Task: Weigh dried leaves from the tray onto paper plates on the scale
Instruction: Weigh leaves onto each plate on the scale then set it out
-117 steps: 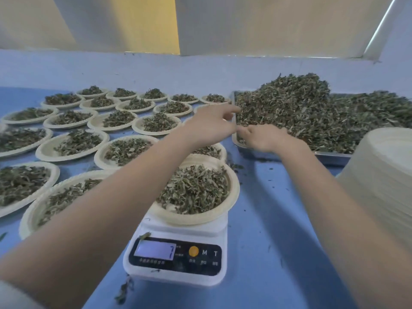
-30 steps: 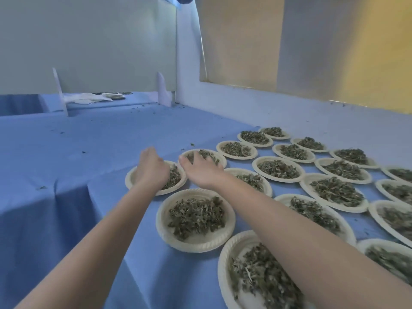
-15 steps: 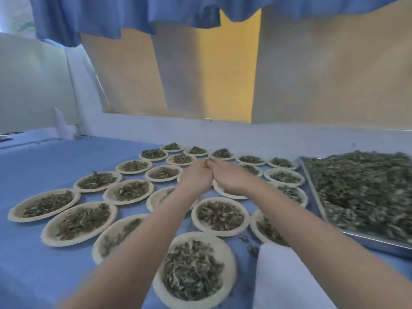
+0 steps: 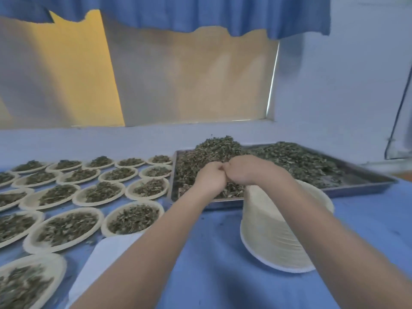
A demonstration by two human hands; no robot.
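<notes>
A metal tray [image 4: 361,188] at the back right holds a heap of dried leaves [image 4: 289,161]. My left hand [image 4: 210,178] and my right hand [image 4: 242,170] hover over the tray's near left part, knuckles touching, fingers curled. Nothing shows in either fist. The white scale [image 4: 100,259] lies at the lower left with no plate on it; my left forearm covers part of it. A tall stack of empty paper plates [image 4: 274,237] stands in front of the tray, under my right forearm.
Several paper plates filled with leaves [image 4: 133,217] lie in rows across the left of the blue table [image 4: 367,230]. Leaf crumbs are scattered on the cloth. A wall and a curtained window stand behind the tray.
The view has swung right from the rows of plates to the tray. Both hands, held together, have moved from above the filled plates to over the tray. The filled plate has left the scale.
</notes>
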